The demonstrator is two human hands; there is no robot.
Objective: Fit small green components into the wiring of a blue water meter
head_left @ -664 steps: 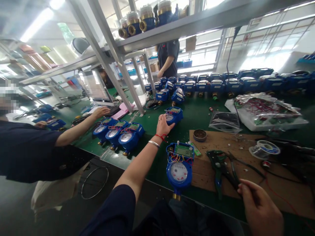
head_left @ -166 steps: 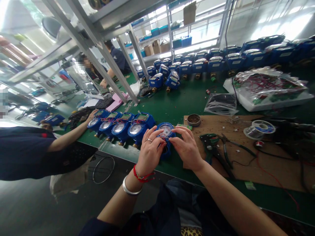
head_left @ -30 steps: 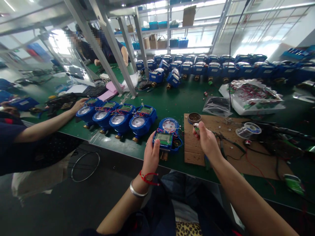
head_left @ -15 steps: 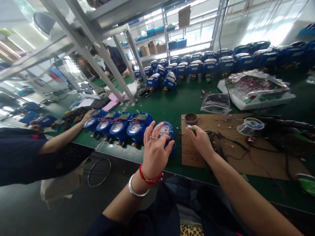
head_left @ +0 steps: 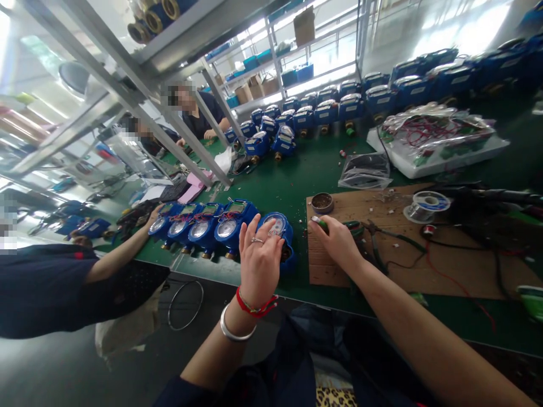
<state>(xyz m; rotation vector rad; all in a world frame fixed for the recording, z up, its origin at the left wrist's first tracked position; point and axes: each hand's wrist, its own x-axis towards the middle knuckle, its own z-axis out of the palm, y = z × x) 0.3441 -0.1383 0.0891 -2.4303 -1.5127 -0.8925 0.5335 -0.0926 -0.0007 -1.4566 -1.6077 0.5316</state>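
Bright daylight pours in from the windows (head_left: 445, 28) at the upper right, blown out to white, washing glare across the far row of blue water meters (head_left: 382, 93). More white glare along the shelf frame (head_left: 127, 73) at upper left. The green worktop (head_left: 297, 181) mid-frame is evenly lit, shadows soft. Lower left, the floor (head_left: 63, 367) sits dim and grey. Wide-angle lens: frame uprights bow, edges stretch. Centre reasonably sharp; the corners smear, faces are pixelated.

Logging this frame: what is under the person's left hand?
The left hand rests on a blue water meter; only its dial end shows. The part beneath the palm is hidden.
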